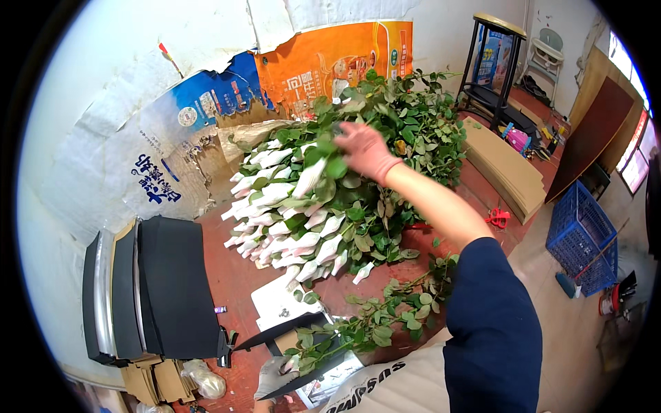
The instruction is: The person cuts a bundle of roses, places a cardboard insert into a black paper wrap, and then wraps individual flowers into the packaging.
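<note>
Netted white rosebuds [274,195], heaped mid-frame. Right hand [365,151], upper centre: fingers bent over foliage; grip cannot be told. Left hand [275,377], bottom centre: fingers curled around leafy stems [381,335]. Stems probably light, springy (perhaps thorny); buds likely bruise, so grasp below them.

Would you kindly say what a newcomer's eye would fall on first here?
Probably the heap of leafy stems with white-wrapped heads on the red table, the gloved right hand over it. Next, perhaps, the orange sheet on the wall behind and the blue crate on the floor at right.
</note>
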### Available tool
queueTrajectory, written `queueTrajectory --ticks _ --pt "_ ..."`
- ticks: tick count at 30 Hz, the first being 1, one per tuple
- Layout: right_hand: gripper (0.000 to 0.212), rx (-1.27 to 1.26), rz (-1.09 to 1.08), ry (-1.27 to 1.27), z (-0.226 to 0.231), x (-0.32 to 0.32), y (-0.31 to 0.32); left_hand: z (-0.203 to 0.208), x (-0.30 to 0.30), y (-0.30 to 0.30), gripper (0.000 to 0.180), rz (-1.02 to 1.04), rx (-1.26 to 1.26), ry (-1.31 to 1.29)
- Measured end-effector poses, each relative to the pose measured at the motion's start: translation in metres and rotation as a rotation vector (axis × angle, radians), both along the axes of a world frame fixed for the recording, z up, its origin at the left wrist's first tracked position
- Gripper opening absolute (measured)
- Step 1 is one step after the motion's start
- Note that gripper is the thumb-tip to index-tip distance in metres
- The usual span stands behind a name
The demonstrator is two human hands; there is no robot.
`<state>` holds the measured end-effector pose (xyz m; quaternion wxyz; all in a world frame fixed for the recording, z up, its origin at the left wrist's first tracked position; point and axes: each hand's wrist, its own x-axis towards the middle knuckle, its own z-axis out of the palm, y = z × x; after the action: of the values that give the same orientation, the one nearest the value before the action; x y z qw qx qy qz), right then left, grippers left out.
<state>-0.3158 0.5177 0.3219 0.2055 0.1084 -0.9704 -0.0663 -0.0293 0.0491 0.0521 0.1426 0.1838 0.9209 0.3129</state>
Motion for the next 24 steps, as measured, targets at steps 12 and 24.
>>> queueTrajectory --ticks 12,24 --pt "0.042 -1.613 0.684 1.209 0.228 0.228 0.383 -0.014 -0.006 0.003 0.054 -0.037 -0.003 0.052" --pt "0.028 -0.505 0.458 0.932 0.168 0.257 0.152 0.007 -0.007 0.005 0.054 -0.273 -0.101 0.503"
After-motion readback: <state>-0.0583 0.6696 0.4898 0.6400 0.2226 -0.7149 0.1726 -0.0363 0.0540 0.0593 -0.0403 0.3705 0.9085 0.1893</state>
